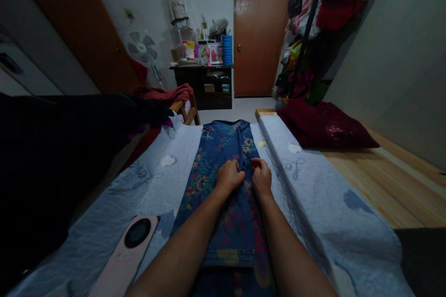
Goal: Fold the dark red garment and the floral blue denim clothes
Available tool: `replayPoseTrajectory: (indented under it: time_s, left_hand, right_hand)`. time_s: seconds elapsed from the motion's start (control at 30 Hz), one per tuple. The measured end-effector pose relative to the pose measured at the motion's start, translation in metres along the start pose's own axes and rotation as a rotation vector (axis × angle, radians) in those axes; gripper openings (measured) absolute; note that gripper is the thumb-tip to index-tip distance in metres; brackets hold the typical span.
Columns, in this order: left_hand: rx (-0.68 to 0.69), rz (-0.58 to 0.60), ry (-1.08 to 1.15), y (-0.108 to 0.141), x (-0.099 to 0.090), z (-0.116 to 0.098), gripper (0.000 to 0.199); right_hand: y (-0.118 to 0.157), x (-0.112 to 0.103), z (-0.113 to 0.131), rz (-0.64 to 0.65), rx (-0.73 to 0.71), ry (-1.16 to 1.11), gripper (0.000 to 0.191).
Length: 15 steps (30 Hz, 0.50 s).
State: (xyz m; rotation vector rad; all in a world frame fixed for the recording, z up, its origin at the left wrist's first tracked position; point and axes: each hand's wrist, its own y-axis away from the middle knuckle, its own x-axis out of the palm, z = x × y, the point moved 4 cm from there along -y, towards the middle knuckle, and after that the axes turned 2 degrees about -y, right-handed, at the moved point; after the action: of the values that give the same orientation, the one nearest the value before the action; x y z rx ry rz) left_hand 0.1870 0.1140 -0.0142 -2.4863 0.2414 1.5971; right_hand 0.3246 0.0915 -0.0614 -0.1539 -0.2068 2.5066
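Note:
A dark blue garment with a floral print (223, 144) lies lengthwise on the pale patterned bedsheet (160, 148). My left hand (230, 175) is closed on the cloth near the middle, its fingers curled at a raised fold. Just right of it, my right hand (261, 176) has its fingers bent around the garment's right edge. A small gap separates the two hands. Both forearms pass over the lower part of the cloth and hide some of it.
A pink phone (120, 260) lies on the sheet at the lower left, near a large dark cloth (45, 171). A maroon folded cloth (327, 125) rests on the wooden boards (390, 181) at right. Beyond are a fan (142, 46) and a dark shelf (204, 87).

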Motion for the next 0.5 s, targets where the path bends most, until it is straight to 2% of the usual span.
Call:
replayPoseTrajectory:
  time_s: [0.1,0.17,0.3,0.4,0.5]
  left_hand:
    - [-0.03,-0.001,0.128,-0.007,-0.001,0.016,0.004]
    - [-0.052,-0.012,0.222,-0.011,-0.002,0.027,0.008]
    - [-0.046,-0.103,0.347,-0.013,-0.005,0.035,0.04]
    - [0.062,-0.152,0.293,-0.011,-0.006,0.029,0.056]
    - [0.163,-0.126,0.15,-0.008,-0.004,0.021,0.041]
  right_hand:
    - [0.004,0.004,0.007,0.057,-0.107,0.229,0.043]
    - [0.006,0.009,0.009,0.103,-0.151,0.353,0.046]
    - [0.007,0.015,0.009,0.16,-0.175,0.504,0.05]
    - [-0.002,0.016,0.007,0.233,-0.136,0.52,0.049]
    - [-0.014,0.014,0.006,0.324,-0.047,0.473,0.039]
